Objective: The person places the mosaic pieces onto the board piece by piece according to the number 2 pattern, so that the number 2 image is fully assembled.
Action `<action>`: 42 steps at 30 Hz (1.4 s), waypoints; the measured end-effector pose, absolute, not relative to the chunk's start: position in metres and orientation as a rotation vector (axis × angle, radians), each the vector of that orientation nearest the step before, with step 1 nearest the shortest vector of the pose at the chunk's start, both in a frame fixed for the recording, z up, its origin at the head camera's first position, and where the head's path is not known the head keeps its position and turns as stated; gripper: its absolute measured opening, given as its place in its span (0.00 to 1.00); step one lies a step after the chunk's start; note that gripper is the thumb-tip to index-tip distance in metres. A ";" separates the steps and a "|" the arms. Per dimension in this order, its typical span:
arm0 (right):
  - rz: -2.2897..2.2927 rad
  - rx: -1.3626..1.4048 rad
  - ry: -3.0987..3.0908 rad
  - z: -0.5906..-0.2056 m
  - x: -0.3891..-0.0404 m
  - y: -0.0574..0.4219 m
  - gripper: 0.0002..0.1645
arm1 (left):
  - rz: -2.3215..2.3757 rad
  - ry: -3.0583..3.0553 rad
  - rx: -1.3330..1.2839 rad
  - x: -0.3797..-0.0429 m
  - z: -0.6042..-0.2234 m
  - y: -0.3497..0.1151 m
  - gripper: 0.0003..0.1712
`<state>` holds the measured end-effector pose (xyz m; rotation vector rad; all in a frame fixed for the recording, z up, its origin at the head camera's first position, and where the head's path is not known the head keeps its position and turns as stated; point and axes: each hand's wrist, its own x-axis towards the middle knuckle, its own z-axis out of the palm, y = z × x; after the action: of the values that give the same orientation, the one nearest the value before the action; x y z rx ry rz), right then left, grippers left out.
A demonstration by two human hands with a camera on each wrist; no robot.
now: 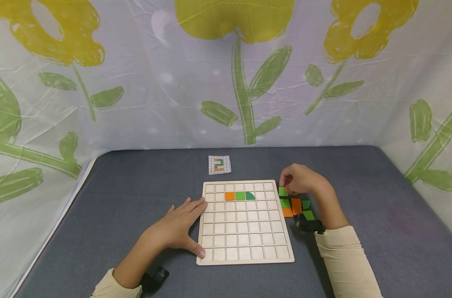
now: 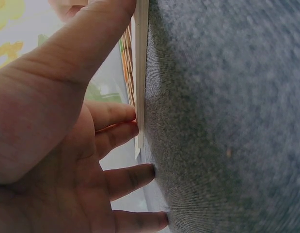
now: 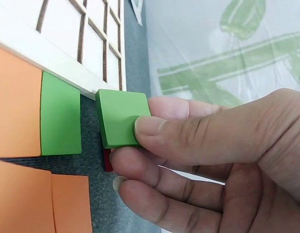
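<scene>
A light wooden board [image 1: 244, 256] divided into square cells lies on the table. One row near its far edge carries an orange square tile [image 1: 230, 196], a green square tile [image 1: 240, 195] and a dark green rounded tile [image 1: 249, 195]. My left hand [image 1: 179, 227] rests at the board's left edge, fingers spread, with the thumb by the near corner. Just off the board's right side, my right hand [image 1: 302, 179] pinches another green square tile [image 3: 118, 114] between thumb and fingers. In the right wrist view that tile is held close beside the board's edge.
Loose tiles lie right of the board, among them an orange tile [image 1: 296, 205], a green tile [image 1: 308, 215] and a dark green piece [image 1: 305, 204]. A small printed pattern card [image 1: 219, 164] lies beyond the board. Behind the grey table [image 1: 144, 178] hangs a flowered cloth [image 1: 166, 103].
</scene>
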<state>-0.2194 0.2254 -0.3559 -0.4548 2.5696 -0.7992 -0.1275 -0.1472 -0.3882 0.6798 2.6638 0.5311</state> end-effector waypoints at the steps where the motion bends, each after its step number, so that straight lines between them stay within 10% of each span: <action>1: -0.806 -0.459 2.568 -0.356 -0.219 0.225 0.09 | 0.531 2.664 0.681 -0.128 -0.388 -0.147 0.77; 42: -1.272 -0.474 2.130 -0.381 -0.230 0.230 0.09 | 0.535 2.669 0.660 -0.127 -0.390 -0.147 0.77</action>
<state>-0.2299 0.2303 -0.3810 -0.4741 2.1300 -1.2724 -0.1268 -0.1470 -0.3902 0.6600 2.6695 0.5348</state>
